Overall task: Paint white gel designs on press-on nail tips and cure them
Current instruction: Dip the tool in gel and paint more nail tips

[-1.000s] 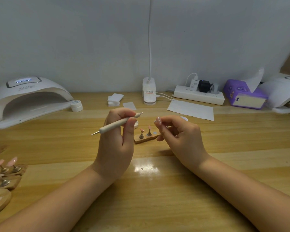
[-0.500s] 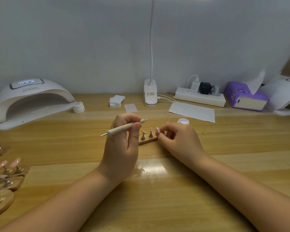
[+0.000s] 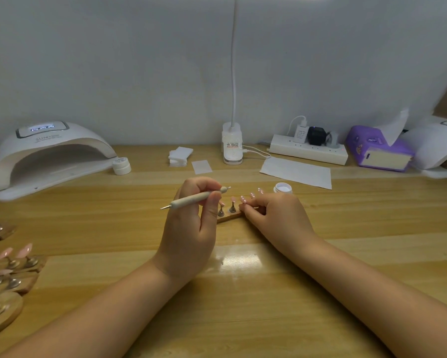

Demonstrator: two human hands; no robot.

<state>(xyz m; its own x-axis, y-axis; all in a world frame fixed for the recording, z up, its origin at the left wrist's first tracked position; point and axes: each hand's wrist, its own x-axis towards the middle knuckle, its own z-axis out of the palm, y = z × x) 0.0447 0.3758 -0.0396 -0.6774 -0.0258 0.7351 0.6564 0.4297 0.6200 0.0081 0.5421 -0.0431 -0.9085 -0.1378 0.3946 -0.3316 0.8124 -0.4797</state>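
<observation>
So the little wooden nail stand [image 3: 229,217] sits flat on our wooden desk [image 3: 243,293], pretty much dead centre, between our two hands. Two pink nail tips [image 3: 233,200] stand upright on their metal pegs on it. Our right hand [image 3: 274,218] is at 3 o'clock of the stand, fingers curled down with the tips touching its right end; can't really tell whether they pinch anything there, so we'll just call it touching. Our left hand [image 3: 191,223] is at 9 o'clock of the stand and grips the dotting pen [image 3: 194,199] between thumb and curled fingers. The pen is tilted, with one metal point up at 2 o'clock above the pegs and the other sticking out at 8 o'clock.

The open white gel pot [image 3: 283,188] is near the right hand, at 1 o'clock of the stand. A sheet of white paper [image 3: 296,171] lies beyond it. At 12 o'clock there's the lamp base [image 3: 232,146], with a stack of white wipes [image 3: 179,156] just left of it and a power strip [image 3: 307,151] on the right. The curing lamp [image 3: 46,156] sits far out at 10 o'clock, display lit, with a closed small white jar [image 3: 121,165] just beside it. More stands with pink tips [image 3: 8,267] crowd the desk edge at 8 o'clock. The purple tissue box [image 3: 377,148] is way over at 2 o'clock.
</observation>
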